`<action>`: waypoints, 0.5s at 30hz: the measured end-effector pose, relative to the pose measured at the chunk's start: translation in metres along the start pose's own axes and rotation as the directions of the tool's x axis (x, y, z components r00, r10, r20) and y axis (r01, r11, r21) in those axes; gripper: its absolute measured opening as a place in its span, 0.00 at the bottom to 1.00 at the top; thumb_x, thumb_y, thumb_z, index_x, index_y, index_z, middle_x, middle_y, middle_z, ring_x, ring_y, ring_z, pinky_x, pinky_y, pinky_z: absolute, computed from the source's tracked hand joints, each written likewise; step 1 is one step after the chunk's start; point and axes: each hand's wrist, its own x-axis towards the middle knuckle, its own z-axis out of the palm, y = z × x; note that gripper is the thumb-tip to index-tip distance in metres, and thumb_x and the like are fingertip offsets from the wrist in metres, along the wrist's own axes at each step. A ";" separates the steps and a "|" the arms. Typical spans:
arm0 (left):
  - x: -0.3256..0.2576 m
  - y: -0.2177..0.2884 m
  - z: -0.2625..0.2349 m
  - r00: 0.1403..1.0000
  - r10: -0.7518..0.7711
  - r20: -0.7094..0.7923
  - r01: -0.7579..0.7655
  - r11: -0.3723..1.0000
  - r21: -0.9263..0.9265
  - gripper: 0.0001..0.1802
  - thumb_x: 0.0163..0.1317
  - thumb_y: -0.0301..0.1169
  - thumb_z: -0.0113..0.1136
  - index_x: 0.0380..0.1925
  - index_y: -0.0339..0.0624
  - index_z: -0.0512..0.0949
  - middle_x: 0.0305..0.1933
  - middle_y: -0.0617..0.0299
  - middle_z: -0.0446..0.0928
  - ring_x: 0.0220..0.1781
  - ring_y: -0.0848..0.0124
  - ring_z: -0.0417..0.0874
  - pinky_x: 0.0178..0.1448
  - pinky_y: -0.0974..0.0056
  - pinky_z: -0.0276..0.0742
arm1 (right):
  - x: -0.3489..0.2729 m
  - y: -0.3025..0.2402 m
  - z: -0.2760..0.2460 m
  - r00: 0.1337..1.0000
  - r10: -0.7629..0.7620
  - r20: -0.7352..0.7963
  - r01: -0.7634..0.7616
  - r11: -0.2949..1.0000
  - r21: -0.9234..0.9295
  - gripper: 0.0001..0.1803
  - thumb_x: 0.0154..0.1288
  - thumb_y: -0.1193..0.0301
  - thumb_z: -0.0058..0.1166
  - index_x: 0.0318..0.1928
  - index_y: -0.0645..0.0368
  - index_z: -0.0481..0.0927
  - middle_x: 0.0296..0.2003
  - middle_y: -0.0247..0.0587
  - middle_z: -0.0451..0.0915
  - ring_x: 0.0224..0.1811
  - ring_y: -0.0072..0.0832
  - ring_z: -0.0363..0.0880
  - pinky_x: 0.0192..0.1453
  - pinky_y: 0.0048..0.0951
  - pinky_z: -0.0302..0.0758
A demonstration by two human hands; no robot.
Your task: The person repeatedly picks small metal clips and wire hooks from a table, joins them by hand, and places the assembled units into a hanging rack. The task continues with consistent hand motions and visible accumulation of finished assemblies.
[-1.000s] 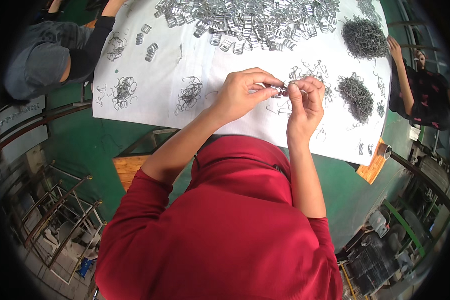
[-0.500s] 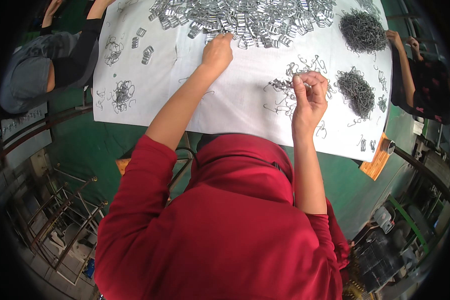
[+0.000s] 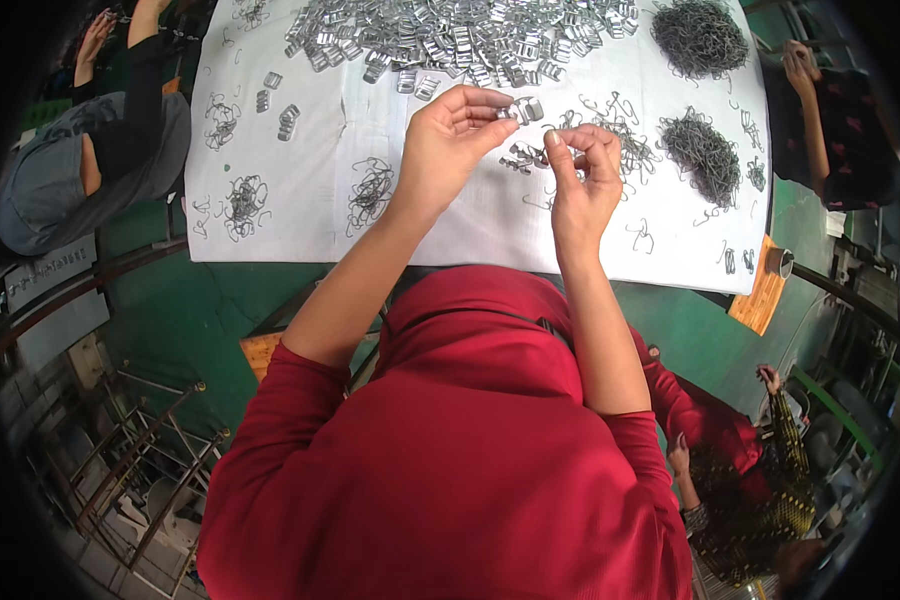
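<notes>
My left hand point(image 3: 448, 145) is closed, with a shiny metal buckle point(image 3: 521, 110) pinched between thumb and fingertips, over the white-covered table. Close by on its right, my right hand point(image 3: 587, 185) has thumb and forefinger pressed together; what they grip is too small to make out, perhaps a thin wire piece. The two hands are near each other but apart. Beneath and behind the right hand lie loose bent wire hooks point(image 3: 625, 132). A large heap of metal buckles point(image 3: 470, 38) spreads along the far part of the table.
Two dense mounds of wire hooks, a far one point(image 3: 699, 40) and a nearer one point(image 3: 702, 155), sit at right. A small hook pile point(image 3: 370, 195) lies beside my left forearm. People work at both sides; another person point(image 3: 760, 490) is at lower right. A metal rack point(image 3: 135, 460) stands lower left.
My left hand has come back from the buckle heap, right and nearer, now with a buckle. My right hand has shifted left. A person has come into view at lower right.
</notes>
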 end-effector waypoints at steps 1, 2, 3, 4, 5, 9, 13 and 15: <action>-0.003 0.002 0.001 1.000 0.009 0.005 -0.009 1.000 0.000 0.13 0.52 0.20 0.61 0.40 0.35 0.74 0.37 0.62 0.76 0.39 0.79 0.75 0.45 0.75 0.72 | -0.001 -0.002 0.000 1.000 -0.001 -0.010 0.001 1.000 -0.018 0.05 0.52 0.71 0.61 0.28 0.57 0.80 0.33 0.32 0.69 0.35 0.22 0.65 0.35 0.22 0.61; -0.005 0.004 0.002 1.000 0.018 0.010 -0.018 1.000 0.000 0.13 0.52 0.20 0.61 0.40 0.35 0.74 0.38 0.62 0.76 0.39 0.79 0.75 0.46 0.75 0.72 | -0.002 -0.004 0.001 1.000 -0.002 -0.021 0.001 0.999 -0.036 0.05 0.52 0.70 0.61 0.28 0.57 0.80 0.33 0.32 0.69 0.35 0.23 0.65 0.35 0.22 0.61; -0.007 0.006 0.003 1.000 0.026 0.015 -0.026 1.000 -0.001 0.13 0.52 0.20 0.61 0.39 0.35 0.74 0.39 0.62 0.76 0.40 0.78 0.75 0.47 0.75 0.72 | -0.003 -0.006 0.001 1.000 -0.005 -0.018 0.004 0.999 -0.039 0.05 0.52 0.70 0.61 0.28 0.57 0.80 0.33 0.32 0.69 0.35 0.23 0.65 0.36 0.23 0.62; -0.009 0.007 0.003 0.999 0.035 0.028 -0.035 0.999 -0.006 0.13 0.52 0.20 0.60 0.39 0.34 0.74 0.39 0.62 0.76 0.40 0.78 0.75 0.47 0.75 0.72 | -0.004 -0.009 0.002 1.000 -0.008 -0.014 0.007 0.999 -0.041 0.06 0.52 0.70 0.61 0.28 0.58 0.80 0.33 0.33 0.69 0.36 0.23 0.66 0.37 0.23 0.63; -0.010 0.008 0.004 0.998 0.044 0.041 -0.043 0.999 -0.010 0.12 0.53 0.19 0.60 0.39 0.34 0.74 0.39 0.62 0.76 0.40 0.78 0.75 0.47 0.75 0.72 | -0.005 -0.010 0.002 1.000 -0.011 -0.011 0.010 0.999 -0.044 0.06 0.52 0.70 0.61 0.28 0.58 0.80 0.33 0.33 0.69 0.36 0.24 0.66 0.38 0.23 0.63; -0.010 0.006 0.001 0.985 0.149 0.084 -0.154 0.986 0.059 0.11 0.53 0.19 0.59 0.39 0.34 0.74 0.39 0.62 0.76 0.42 0.77 0.76 0.48 0.73 0.72 | -0.008 -0.010 0.002 0.997 -0.056 0.061 0.059 0.997 -0.049 0.07 0.51 0.71 0.61 0.28 0.60 0.80 0.33 0.36 0.70 0.38 0.26 0.69 0.42 0.25 0.66; -0.007 0.017 -0.007 0.959 0.173 0.226 -0.232 0.935 0.269 0.10 0.54 0.19 0.58 0.37 0.36 0.76 0.39 0.62 0.77 0.42 0.75 0.77 0.51 0.70 0.72 | -0.004 -0.017 -0.007 0.979 -0.054 0.199 0.081 0.988 -0.128 0.07 0.50 0.73 0.62 0.29 0.61 0.80 0.33 0.37 0.71 0.39 0.28 0.71 0.43 0.26 0.68; -0.004 0.020 -0.014 0.940 0.176 0.292 -0.274 0.901 0.337 0.09 0.54 0.20 0.58 0.37 0.36 0.77 0.38 0.62 0.77 0.42 0.75 0.77 0.52 0.69 0.71 | 0.002 -0.013 -0.014 0.950 -0.137 0.280 0.191 0.966 -0.175 0.07 0.49 0.73 0.63 0.30 0.59 0.80 0.32 0.36 0.72 0.36 0.27 0.72 0.40 0.27 0.70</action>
